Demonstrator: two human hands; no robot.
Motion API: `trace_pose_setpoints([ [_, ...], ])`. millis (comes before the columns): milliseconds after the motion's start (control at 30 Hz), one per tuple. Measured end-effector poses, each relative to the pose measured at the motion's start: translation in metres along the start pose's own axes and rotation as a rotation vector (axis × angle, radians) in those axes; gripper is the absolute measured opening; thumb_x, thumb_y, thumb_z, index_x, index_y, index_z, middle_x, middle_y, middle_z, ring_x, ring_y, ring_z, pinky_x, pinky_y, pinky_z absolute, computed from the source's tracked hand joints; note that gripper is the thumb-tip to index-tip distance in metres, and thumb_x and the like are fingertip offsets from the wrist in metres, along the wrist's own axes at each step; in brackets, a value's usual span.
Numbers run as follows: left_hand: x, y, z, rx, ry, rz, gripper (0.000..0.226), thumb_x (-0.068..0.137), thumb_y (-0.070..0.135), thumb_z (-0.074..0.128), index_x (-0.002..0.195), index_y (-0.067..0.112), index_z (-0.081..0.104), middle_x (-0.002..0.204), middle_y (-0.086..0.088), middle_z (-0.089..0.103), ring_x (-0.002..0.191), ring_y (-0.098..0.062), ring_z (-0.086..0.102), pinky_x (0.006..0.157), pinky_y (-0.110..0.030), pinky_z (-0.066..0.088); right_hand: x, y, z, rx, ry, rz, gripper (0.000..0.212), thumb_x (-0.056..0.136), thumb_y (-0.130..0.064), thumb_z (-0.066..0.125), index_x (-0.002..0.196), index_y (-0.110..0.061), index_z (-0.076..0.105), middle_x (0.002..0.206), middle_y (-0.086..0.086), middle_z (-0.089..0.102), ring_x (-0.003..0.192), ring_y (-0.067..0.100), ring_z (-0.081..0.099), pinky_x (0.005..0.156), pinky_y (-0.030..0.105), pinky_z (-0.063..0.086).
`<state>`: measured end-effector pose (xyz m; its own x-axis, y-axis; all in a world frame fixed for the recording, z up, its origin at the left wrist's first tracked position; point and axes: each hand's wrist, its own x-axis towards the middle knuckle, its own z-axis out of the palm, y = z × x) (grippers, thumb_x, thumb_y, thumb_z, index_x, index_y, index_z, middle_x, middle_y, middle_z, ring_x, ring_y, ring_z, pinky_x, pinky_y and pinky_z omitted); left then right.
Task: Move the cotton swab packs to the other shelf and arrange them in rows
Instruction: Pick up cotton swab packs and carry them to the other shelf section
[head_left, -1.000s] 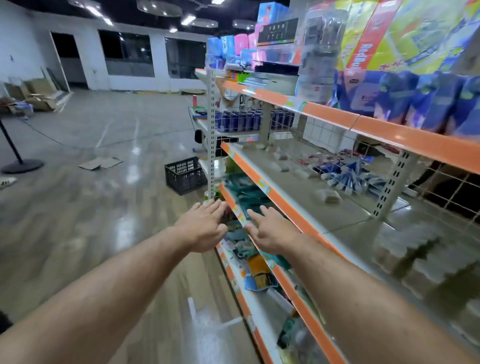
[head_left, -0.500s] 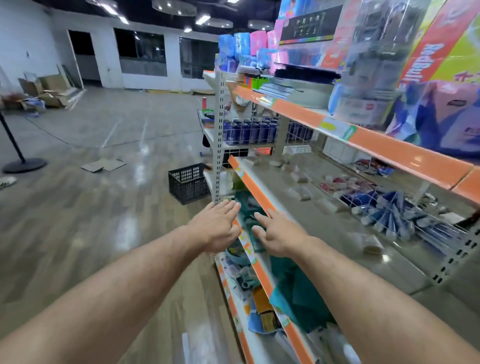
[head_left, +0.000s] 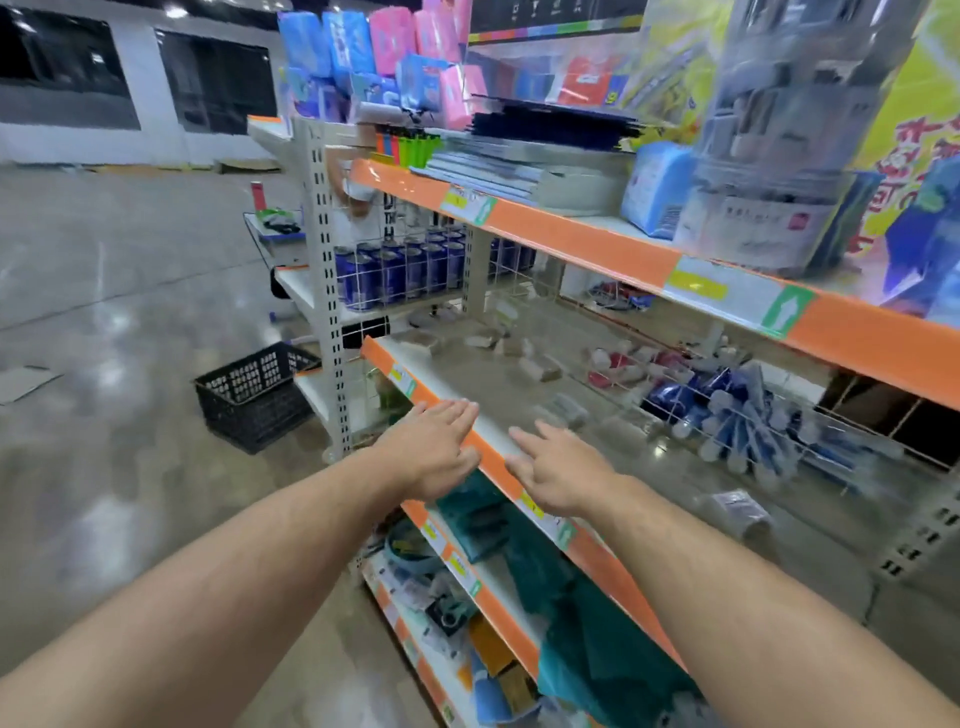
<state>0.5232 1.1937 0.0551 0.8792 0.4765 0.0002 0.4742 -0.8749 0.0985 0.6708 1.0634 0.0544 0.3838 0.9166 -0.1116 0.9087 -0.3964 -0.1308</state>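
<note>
Starting on the left, a black basket (head_left: 254, 395) sits on the floor beside the shelving, well apart from the action. Moving across, the left hand (head_left: 434, 452) hovers at the orange lip of the middle shelf (head_left: 675, 467), palm down, fingers straight and together, holding nothing. Just beside it the right hand (head_left: 558, 473) is over that same lip, fingers straight and slightly spread, and it's empty too. Here's what matters: the nearest pack (head_left: 566, 410), which I take for cotton swabs, lies on the shelf just beyond the right fingertips, ahead and a touch right, so I'd say the right hand gets there first. It's blurred, so I can't call its long axis. More small packs (head_left: 537, 369) lie scattered further back, and a lone pack (head_left: 737, 512) lies well off to the right
</note>
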Motion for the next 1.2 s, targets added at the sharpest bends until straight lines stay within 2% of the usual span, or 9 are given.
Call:
trace_pose_setpoints([
  [200,0.077,0.007,0.015,-0.001,-0.051,0.152,0.065,0.103,0.039,0.026,0.158,0.011,0.005,0.166,-0.004,0.003,0.152,-0.016,0.002,0.122,-0.035,0.003,0.042,0.058,0.012,0.027,-0.016,0.146,0.058,0.100,-0.053,0.031,0.151,-0.026,0.030,0.159,0.007,0.027,0.145,0.025,0.026,0.116,0.036,0.027],
  [433,0.158,0.010,0.038,0.073,-0.040,0.243,0.065,0.100,0.042,0.027,0.155,0.008,0.020,0.161,-0.009,0.023,0.147,-0.019,0.020,0.117,-0.033,0.018,0.090,0.133,0.027,-0.002,-0.091,0.299,0.055,0.101,-0.049,0.030,0.151,-0.027,0.030,0.156,0.007,0.031,0.142,0.025,0.029,0.114,0.038,0.028],
  [500,0.176,0.010,0.047,0.083,-0.073,0.257,0.072,0.095,0.049,0.017,0.156,0.010,0.019,0.163,-0.008,0.020,0.149,-0.018,0.017,0.118,-0.033,0.015,0.099,0.147,0.033,0.001,-0.117,0.365,0.057,0.100,-0.051,0.030,0.152,-0.029,0.029,0.159,0.003,0.026,0.144,0.022,0.028,0.115,0.037,0.029],
  [633,0.213,0.015,0.064,0.049,-0.177,0.328,0.061,0.101,0.038,0.031,0.156,0.015,0.020,0.164,-0.004,0.014,0.151,-0.017,0.009,0.121,-0.035,0.008,0.109,0.167,0.035,0.030,-0.167,0.487,0.059,0.098,-0.052,0.033,0.153,-0.032,0.026,0.160,0.000,0.023,0.145,0.019,0.026,0.115,0.036,0.030],
  [767,0.245,0.018,0.073,0.041,-0.247,0.418,0.065,0.097,0.025,0.039,0.157,0.018,0.013,0.165,-0.002,0.007,0.152,-0.015,0.003,0.122,-0.036,0.006,0.118,0.173,0.029,0.029,-0.116,0.573,0.056,0.096,-0.045,0.045,0.146,-0.020,0.039,0.148,0.008,0.041,0.133,0.026,0.044,0.106,0.035,0.040],
  [867,0.255,0.019,0.071,-0.028,-0.220,0.439,0.062,0.092,0.015,0.044,0.153,0.020,0.029,0.161,0.001,0.023,0.148,-0.018,0.021,0.119,-0.033,0.019,0.125,0.176,0.023,-0.015,-0.066,0.590,0.059,0.096,-0.047,0.047,0.149,-0.025,0.032,0.154,0.002,0.032,0.136,0.023,0.039,0.106,0.032,0.036],
  [967,0.271,0.018,0.071,-0.051,-0.189,0.460,0.050,0.087,0.007,0.047,0.135,0.020,0.051,0.140,-0.003,0.049,0.130,-0.024,0.044,0.105,-0.035,0.040,0.134,0.174,0.015,-0.008,-0.079,0.621,0.060,0.096,-0.044,0.047,0.151,-0.029,0.028,0.158,-0.001,0.025,0.140,0.022,0.034,0.106,0.032,0.034],
  [1100,0.288,0.016,0.066,-0.055,-0.230,0.427,0.025,0.093,0.024,0.057,0.116,0.015,0.063,0.118,-0.008,0.058,0.112,-0.026,0.056,0.093,-0.037,0.048,0.141,0.166,0.007,-0.010,-0.106,0.669,0.054,0.091,-0.029,0.058,0.143,-0.028,0.041,0.146,-0.001,0.043,0.130,0.020,0.046,0.096,0.031,0.042],
  [1200,0.296,0.013,0.066,-0.046,-0.226,0.471,0.037,0.090,0.044,0.063,0.114,0.016,0.066,0.115,-0.006,0.055,0.109,-0.020,0.053,0.091,-0.035,0.048,0.142,0.161,0.004,-0.011,-0.101,0.681,0.038,0.091,-0.028,0.058,0.129,-0.022,0.056,0.132,-0.002,0.055,0.116,0.015,0.056,0.090,0.028,0.048],
])
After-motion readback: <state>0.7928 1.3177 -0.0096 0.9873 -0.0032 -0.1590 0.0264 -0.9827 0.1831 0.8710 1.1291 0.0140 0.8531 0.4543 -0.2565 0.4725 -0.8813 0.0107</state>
